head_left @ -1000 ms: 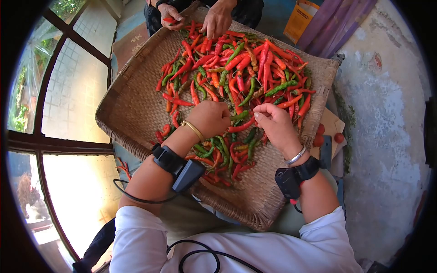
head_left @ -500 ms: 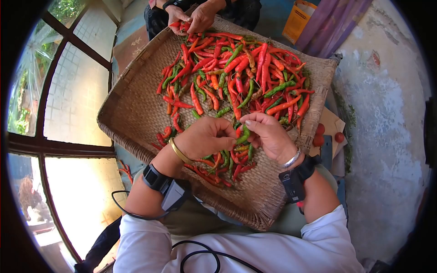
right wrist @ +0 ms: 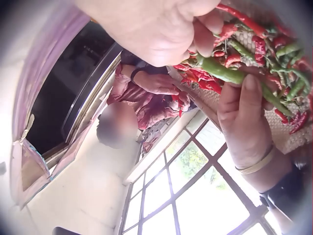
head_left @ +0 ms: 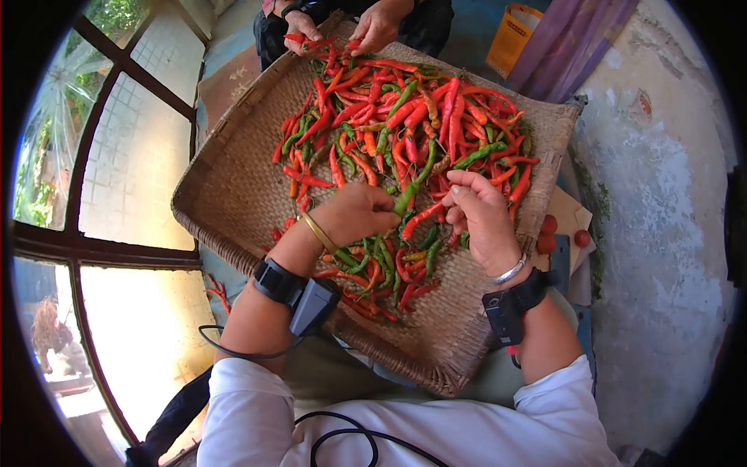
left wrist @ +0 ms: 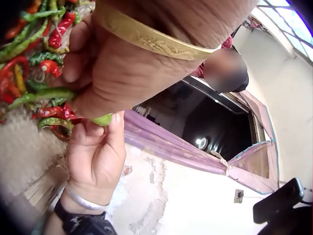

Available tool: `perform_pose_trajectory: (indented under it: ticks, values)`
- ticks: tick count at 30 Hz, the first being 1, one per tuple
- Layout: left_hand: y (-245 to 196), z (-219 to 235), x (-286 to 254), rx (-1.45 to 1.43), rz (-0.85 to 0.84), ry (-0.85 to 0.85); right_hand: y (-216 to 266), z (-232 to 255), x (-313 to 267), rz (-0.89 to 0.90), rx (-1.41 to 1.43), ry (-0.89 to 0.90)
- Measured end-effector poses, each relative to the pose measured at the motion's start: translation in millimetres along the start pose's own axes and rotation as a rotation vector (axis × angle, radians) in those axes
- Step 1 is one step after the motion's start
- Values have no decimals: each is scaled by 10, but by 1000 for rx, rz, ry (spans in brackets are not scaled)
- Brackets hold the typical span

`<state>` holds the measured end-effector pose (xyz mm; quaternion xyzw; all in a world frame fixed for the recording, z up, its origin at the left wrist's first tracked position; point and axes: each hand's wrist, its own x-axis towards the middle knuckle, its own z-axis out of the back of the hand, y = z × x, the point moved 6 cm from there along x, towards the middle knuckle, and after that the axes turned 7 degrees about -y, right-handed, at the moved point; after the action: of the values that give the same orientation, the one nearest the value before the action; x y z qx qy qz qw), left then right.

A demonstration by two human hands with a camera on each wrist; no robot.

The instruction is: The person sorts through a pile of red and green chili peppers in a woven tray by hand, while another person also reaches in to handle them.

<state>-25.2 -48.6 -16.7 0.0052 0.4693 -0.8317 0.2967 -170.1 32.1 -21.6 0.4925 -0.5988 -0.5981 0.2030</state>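
My left hand [head_left: 356, 215] pinches a long green pepper [head_left: 405, 199] over the woven tray [head_left: 226, 167]. In the right wrist view, the thumb and fingers of the left hand [right wrist: 247, 125] grip that green pepper [right wrist: 222, 71] around its middle. Just to its right, my right hand [head_left: 484, 218] is raised with thumb and forefinger close together; whether anything lies between them is hidden. Red and green peppers [head_left: 455, 117] are heaped beyond both hands, and a smaller mixed group [head_left: 381, 268] lies below them.
Across the tray, another person's hands [head_left: 377, 27] hold red peppers. Tomatoes [head_left: 547, 243] lie right of the tray, near a cardboard piece [head_left: 572, 214]. An orange box [head_left: 513, 39] stands at the back. A framed window [head_left: 128, 171] is at the left.
My hands have moved apart, the right one up and to the right. A curved green pepper was between them; a longer green one is now in my left hand. The other person's hands have separated.
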Motion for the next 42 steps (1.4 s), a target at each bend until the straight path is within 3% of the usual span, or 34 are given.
perform_pose_trajectory:
  ticks: [2, 3, 5, 6, 8, 10, 11, 13, 16, 23, 25, 26, 29, 31, 35, 38, 40, 42]
  values:
    - [152, 371, 72, -385, 137, -386, 44, 75, 17, 30, 27, -36]
    - [167, 393, 126, -383, 136, -385, 53, 94, 18, 30, 36, -30]
    - [276, 580, 122, -447, 163, -749, 74, 105, 13, 33, 44, -24]
    - [260, 429, 174, -337, 205, -603, 77, 96, 6, 28, 35, -12]
    - [78, 31, 250, 125, -50, -378, 79, 90, -1, 22, 25, -3]
    - [35, -356, 303, 564, -55, -104, 68, 74, -2, 6, 19, 30]
    - [45, -414, 303, 563, -54, -101, 61, 76, 1, 3, 19, 28]
    - [89, -651, 296, 671, -122, 159, 43, 60, -1, -8, 14, 78]
    - [164, -679, 246, 733, -168, 261, 30, 59, -20, -23, -8, 96]
    - [-61, -556, 273, 786, -149, 225, -42, 9, 10, 31, -228, 201]
    - [-213, -328, 229, 425, -314, -127, 31, -40, -8, 278, -479, 194]
    - [-219, -310, 208, 427, -314, -128, 33, -65, -23, 280, -478, 194]
    - [-240, -191, 158, -261, -209, -233, 115, -134, -85, 370, -454, 188]
    - [-225, -196, 151, -127, -221, -317, 112, -200, -125, 381, -508, 267]
    - [-297, -197, 92, 274, -229, -478, 16, -194, -93, 284, -512, 233]
    - [-412, -175, 37, 396, -255, -557, -30, -198, -93, 216, -450, 213]
    - [-417, -180, 41, 323, -267, -539, 2, -190, -89, 313, -371, 167]
    - [-381, -212, 54, 249, -280, -522, 42, -124, -70, 266, -369, 135]
